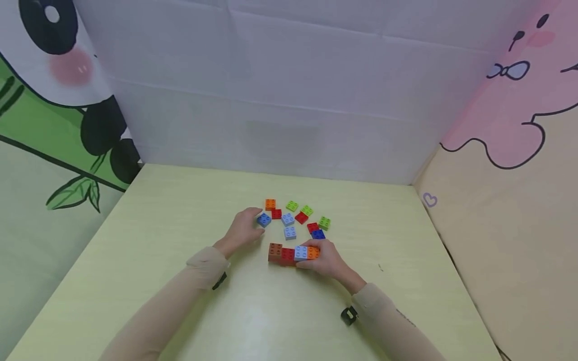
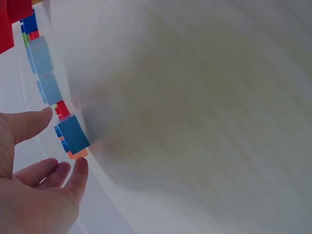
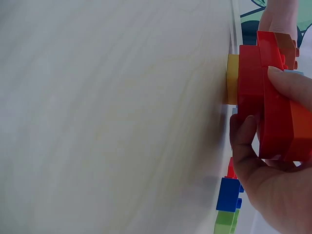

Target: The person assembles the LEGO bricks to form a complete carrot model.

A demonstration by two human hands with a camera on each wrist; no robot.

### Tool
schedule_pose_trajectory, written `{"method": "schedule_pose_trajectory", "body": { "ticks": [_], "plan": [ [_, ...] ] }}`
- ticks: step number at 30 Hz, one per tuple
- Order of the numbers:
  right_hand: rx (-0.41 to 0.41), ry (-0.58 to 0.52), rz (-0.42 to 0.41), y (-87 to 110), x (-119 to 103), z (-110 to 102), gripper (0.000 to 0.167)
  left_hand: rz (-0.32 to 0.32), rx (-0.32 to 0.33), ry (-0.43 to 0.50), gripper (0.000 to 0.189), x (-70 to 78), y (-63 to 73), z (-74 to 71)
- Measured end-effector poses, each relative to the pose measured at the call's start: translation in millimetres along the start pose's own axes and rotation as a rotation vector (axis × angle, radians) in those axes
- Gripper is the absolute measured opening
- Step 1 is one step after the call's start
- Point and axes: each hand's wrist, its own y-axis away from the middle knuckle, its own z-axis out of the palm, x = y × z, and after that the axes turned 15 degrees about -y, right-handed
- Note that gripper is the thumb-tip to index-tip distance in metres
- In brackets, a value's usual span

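My left hand (image 1: 243,231) reaches toward a medium-blue toy brick (image 1: 264,219), thumb and fingers spread on either side of it. In the left wrist view that blue brick (image 2: 73,134) lies beyond the fingertips, and contact is not clear. My right hand (image 1: 327,258) grips the right end of a joined block of toy bricks (image 1: 287,255). Brown, red, light blue and orange bricks form its top row. The right wrist view shows red bricks (image 3: 251,80) lower down and a yellow brick (image 3: 233,78) underneath, with thumb and fingers clasping the sides.
Loose bricks lie beyond the hands: light blue (image 1: 289,232), red (image 1: 301,217), lime green (image 1: 324,223), orange (image 1: 270,204) and dark blue (image 1: 318,234). The pale table (image 1: 203,195) meets a white back wall (image 1: 280,100) and printed side panels (image 1: 496,200).
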Motion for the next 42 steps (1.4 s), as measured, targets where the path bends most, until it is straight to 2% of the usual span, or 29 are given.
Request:
{"method": "schedule_pose_trajectory", "body": {
  "ticks": [3,8,12,16,24,28,34,42],
  "plan": [
    [-0.007,0.004,-0.007,0.7,0.9,0.5,0.041,0.019,-0.029,-0.011,0.061,-2.5,-2.7,4.2],
    [-0.024,0.003,-0.029,0.9,0.9,2.4,0.041,0.007,-0.031,-0.013,0.061,-6.2,-5.6,8.7],
    [-0.029,-0.012,-0.028,1.6,-0.4,4.9,0.04,0.003,-0.058,-0.002,0.058,-7.6,-6.2,9.7],
    [-0.024,0.0,-0.023,2.4,0.6,6.0,0.041,-0.001,-0.077,0.005,0.051,-7.5,-4.4,9.1],
    [-0.014,-0.007,-0.025,2.6,1.5,3.6,0.042,-0.03,-0.073,0.054,0.039,-6.3,-2.8,10.7],
    [-0.01,-0.003,-0.024,2.0,1.6,2.6,0.042,-0.035,-0.077,0.069,0.038,-4.7,-2.1,10.0],
    [0.004,0.003,-0.013,1.4,2.4,0.9,0.043,-0.027,-0.101,0.09,0.049,-0.2,-0.8,6.7],
    [-0.001,-0.007,-0.023,2.3,-0.3,0.6,0.042,-0.01,-0.128,0.065,0.043,1.4,3.0,1.9]
  ]
}}
